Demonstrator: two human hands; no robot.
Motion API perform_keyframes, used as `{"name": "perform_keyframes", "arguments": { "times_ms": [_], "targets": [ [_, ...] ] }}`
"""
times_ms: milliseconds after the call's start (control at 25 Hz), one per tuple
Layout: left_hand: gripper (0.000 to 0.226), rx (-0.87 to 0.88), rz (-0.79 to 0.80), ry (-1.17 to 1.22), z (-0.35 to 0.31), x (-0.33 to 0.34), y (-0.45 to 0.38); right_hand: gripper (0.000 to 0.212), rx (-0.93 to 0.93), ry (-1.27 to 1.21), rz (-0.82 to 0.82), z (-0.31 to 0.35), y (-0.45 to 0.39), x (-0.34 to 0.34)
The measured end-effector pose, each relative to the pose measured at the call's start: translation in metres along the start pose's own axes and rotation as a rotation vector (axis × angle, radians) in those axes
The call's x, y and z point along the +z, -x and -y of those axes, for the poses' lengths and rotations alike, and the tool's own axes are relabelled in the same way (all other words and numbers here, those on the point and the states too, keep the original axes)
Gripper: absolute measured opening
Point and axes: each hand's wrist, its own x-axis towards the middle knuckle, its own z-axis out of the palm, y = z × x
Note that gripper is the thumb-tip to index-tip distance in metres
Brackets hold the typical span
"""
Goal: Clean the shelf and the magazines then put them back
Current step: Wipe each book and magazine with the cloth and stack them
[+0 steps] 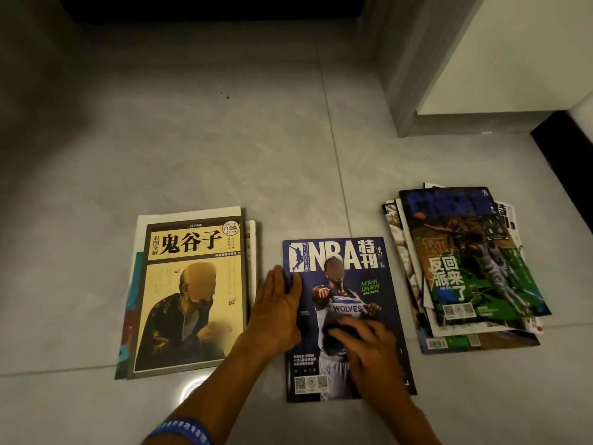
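A blue NBA magazine (353,268) lies flat on the tiled floor in front of me. My left hand (277,311) rests flat on its left edge, fingers straight. My right hand (365,348) presses a small dark cloth (345,332) onto the cover's lower middle; the cloth is mostly hidden under the fingers. To the left lies a pile topped by a yellow-covered book (189,293). To the right is a loose, fanned stack of magazines (471,268) with a green and blue cover on top.
A grey-white shelf or cabinet corner (449,75) stands at the back right. A dark opening (208,8) runs along the top edge. Pale floor tiles (192,139) stretch beyond the piles. A blue wristband (183,428) sits on my left wrist.
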Motion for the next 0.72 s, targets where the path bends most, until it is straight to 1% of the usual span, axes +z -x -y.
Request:
{"name": "perform_keyframes", "arguments": {
  "times_ms": [40, 80, 120, 200, 240, 280, 320, 360, 400, 440, 480, 520, 560, 600, 640, 680, 720],
  "targets": [
    [0.110, -0.001, 0.018, 0.049, -0.002, 0.002, 0.000, 0.042, 0.071, -0.041, 0.000, -0.008, -0.024, 0.000],
    [0.103, -0.002, 0.017, 0.153, -0.004, 0.002, 0.001, 0.044, 0.183, -0.080, -0.003, -0.017, -0.046, -0.003],
    [0.093, -0.023, 0.005, 0.363, -0.007, 0.000, 0.003, 0.046, 0.301, -0.103, -0.009, -0.025, -0.062, -0.006],
    [0.072, -0.133, -0.069, 1.046, -0.012, -0.011, 0.006, 0.047, 0.480, -0.055, -0.056, -0.032, -0.076, -0.012],
    [0.067, -0.202, -0.130, 1.345, -0.014, -0.016, 0.006, 0.047, 0.532, -0.017, -0.092, -0.027, -0.075, -0.011],
    [0.065, -0.257, -0.186, 1.539, -0.016, -0.022, 0.005, 0.047, 0.552, 0.002, -0.110, -0.018, -0.067, -0.009],
    [0.062, -0.299, -0.212, 1.599, -0.020, -0.026, 0.002, 0.048, 0.525, -0.007, -0.100, -0.005, -0.055, -0.005],
    [0.054, -0.328, -0.205, 1.589, -0.024, -0.028, -0.001, 0.049, 0.458, -0.050, -0.055, 0.010, -0.042, -0.003],
    [0.041, -0.361, -0.195, 1.528, -0.031, -0.029, -0.003, 0.048, 0.390, -0.125, 0.001, 0.019, -0.031, -0.002],
    [0.026, -0.401, -0.197, 1.459, -0.038, -0.028, -0.006, 0.045, 0.375, -0.229, 0.039, 0.023, -0.026, -0.007],
    [0.013, -0.428, -0.211, 1.396, -0.043, -0.026, -0.006, 0.042, 0.446, -0.399, 0.046, 0.022, -0.029, -0.015],
    [0.007, -0.432, -0.226, 1.355, -0.046, -0.023, -0.005, 0.042, 0.572, -0.588, 0.032, 0.019, -0.036, -0.027],
    [0.004, -0.400, -0.236, 1.339, -0.047, -0.023, -0.002, 0.042, 0.661, -0.705, -0.021, 0.016, -0.048, -0.042],
    [0.002, -0.349, -0.239, 1.336, -0.048, -0.023, 0.003, 0.041, 0.662, -0.730, -0.094, 0.018, -0.064, -0.057],
    [0.002, -0.296, -0.244, 1.332, -0.049, -0.025, 0.009, 0.040, 0.581, -0.688, -0.138, 0.024, -0.081, -0.075],
    [0.003, -0.240, -0.258, 1.332, -0.049, -0.028, 0.015, 0.040, 0.457, -0.649, -0.146, 0.034, -0.100, -0.091],
    [0.004, -0.187, -0.263, 1.330, -0.049, -0.031, 0.019, 0.042, 0.329, -0.619, -0.114, 0.046, -0.117, -0.102]
  ]
}}
